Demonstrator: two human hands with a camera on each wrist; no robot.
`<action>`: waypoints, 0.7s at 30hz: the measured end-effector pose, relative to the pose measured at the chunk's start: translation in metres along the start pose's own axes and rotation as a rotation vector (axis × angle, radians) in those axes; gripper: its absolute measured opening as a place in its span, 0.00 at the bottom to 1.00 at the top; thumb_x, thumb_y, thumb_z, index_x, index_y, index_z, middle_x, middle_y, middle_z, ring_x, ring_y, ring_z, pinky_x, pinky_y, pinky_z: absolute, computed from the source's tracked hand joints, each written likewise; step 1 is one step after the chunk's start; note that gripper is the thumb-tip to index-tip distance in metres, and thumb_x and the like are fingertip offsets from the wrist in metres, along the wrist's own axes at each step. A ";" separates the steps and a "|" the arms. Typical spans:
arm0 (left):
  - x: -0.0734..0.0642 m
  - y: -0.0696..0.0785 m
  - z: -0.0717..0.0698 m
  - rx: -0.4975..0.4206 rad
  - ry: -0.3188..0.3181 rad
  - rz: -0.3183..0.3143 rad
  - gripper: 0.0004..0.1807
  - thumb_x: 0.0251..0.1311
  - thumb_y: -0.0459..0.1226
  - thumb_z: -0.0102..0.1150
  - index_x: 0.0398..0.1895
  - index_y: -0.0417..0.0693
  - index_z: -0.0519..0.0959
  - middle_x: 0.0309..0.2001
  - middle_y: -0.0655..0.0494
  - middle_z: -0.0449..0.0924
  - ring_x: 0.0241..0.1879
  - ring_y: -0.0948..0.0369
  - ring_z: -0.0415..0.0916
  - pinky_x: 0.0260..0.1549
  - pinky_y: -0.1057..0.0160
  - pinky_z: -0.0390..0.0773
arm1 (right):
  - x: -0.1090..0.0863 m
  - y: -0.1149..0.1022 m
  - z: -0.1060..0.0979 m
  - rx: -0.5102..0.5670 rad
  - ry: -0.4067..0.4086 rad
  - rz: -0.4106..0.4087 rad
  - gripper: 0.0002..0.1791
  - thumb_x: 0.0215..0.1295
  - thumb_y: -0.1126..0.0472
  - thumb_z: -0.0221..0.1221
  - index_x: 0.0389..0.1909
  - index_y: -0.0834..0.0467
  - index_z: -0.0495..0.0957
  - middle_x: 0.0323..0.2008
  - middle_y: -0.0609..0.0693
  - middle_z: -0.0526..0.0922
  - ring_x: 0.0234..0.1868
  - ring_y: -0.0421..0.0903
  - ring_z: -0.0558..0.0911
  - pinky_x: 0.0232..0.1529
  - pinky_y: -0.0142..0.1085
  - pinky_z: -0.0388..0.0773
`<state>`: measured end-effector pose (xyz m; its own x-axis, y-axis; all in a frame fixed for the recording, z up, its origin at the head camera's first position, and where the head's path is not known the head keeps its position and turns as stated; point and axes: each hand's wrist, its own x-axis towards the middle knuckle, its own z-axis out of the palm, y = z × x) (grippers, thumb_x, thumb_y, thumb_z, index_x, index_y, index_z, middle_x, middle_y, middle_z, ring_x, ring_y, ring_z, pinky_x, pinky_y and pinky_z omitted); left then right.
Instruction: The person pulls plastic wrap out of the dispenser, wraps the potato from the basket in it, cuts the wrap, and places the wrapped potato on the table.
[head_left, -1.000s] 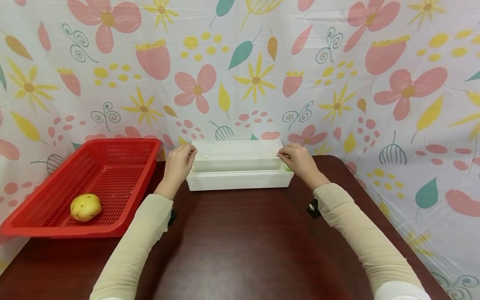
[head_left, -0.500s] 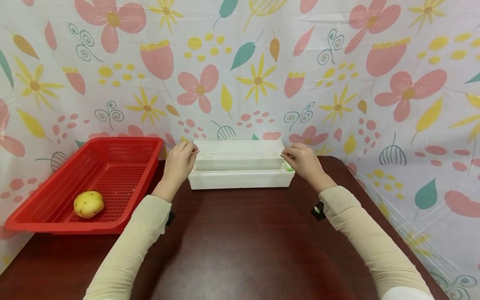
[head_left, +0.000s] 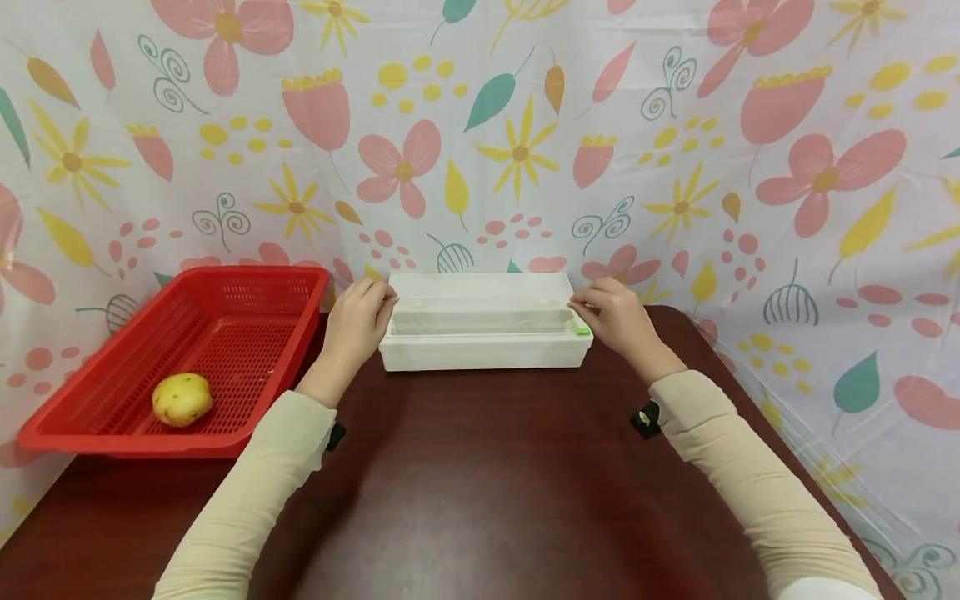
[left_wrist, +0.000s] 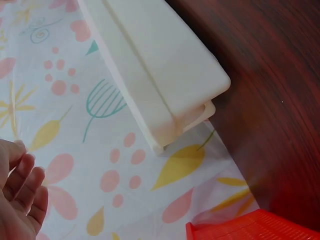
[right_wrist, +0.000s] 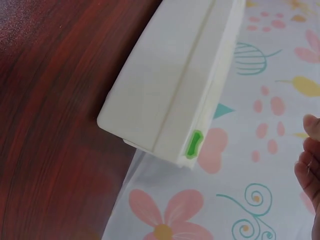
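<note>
A long white plastic wrap dispenser point(head_left: 487, 357) stands at the back of the table, its lid point(head_left: 480, 283) raised toward the wall. At its right end shows a green slider point(right_wrist: 194, 144). My left hand point(head_left: 360, 321) and right hand point(head_left: 617, 317) are level with each other over the dispenser's two ends, each with thumb and fingertips pinched together. Between them spans a nearly invisible clear film point(head_left: 483, 305), which looks like plastic wrap. Both wrist views show the fingers away from the white body of the dispenser point(left_wrist: 150, 55).
A red perforated basket point(head_left: 157, 446) sits on the left of the dark wooden table point(head_left: 480, 483), with one potato point(head_left: 182, 400) inside. A flowered cloth point(head_left: 450, 108) covers the wall close behind the dispenser.
My right hand has shifted slightly right, so the green slider shows more. Both hands keep their pinch. The whole scene drifts a little as the head camera moves.
</note>
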<state>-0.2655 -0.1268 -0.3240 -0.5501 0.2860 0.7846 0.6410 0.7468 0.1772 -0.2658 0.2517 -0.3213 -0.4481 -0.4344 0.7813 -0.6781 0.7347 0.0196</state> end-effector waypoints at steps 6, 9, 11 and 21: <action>0.000 0.006 -0.006 -0.008 0.030 0.040 0.03 0.57 0.28 0.62 0.31 0.36 0.78 0.30 0.43 0.77 0.31 0.47 0.75 0.36 0.51 0.76 | -0.001 -0.004 -0.005 -0.005 0.003 0.013 0.05 0.48 0.71 0.69 0.28 0.66 0.84 0.27 0.58 0.80 0.30 0.53 0.78 0.27 0.39 0.78; 0.002 0.006 -0.008 -0.010 0.032 0.037 0.03 0.57 0.28 0.61 0.31 0.36 0.78 0.30 0.43 0.77 0.32 0.47 0.75 0.37 0.51 0.76 | 0.000 -0.006 -0.007 0.004 0.006 0.025 0.04 0.49 0.71 0.68 0.29 0.66 0.84 0.27 0.58 0.80 0.31 0.53 0.78 0.28 0.39 0.77; 0.003 0.006 -0.008 -0.009 0.029 0.031 0.03 0.58 0.29 0.61 0.32 0.36 0.78 0.30 0.43 0.77 0.31 0.47 0.74 0.37 0.51 0.76 | 0.001 -0.008 -0.008 0.010 0.006 0.031 0.04 0.50 0.72 0.68 0.29 0.66 0.84 0.27 0.58 0.80 0.31 0.53 0.77 0.28 0.40 0.77; 0.001 0.007 -0.011 -0.036 0.073 0.043 0.03 0.58 0.28 0.61 0.33 0.36 0.78 0.31 0.43 0.77 0.31 0.48 0.73 0.35 0.53 0.75 | 0.000 -0.017 -0.012 0.031 0.074 0.050 0.04 0.49 0.73 0.68 0.28 0.66 0.84 0.27 0.57 0.81 0.31 0.52 0.77 0.27 0.39 0.76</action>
<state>-0.2560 -0.1278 -0.3155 -0.4821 0.2721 0.8328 0.6830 0.7121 0.1627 -0.2473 0.2457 -0.3145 -0.4385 -0.3570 0.8248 -0.6740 0.7377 -0.0390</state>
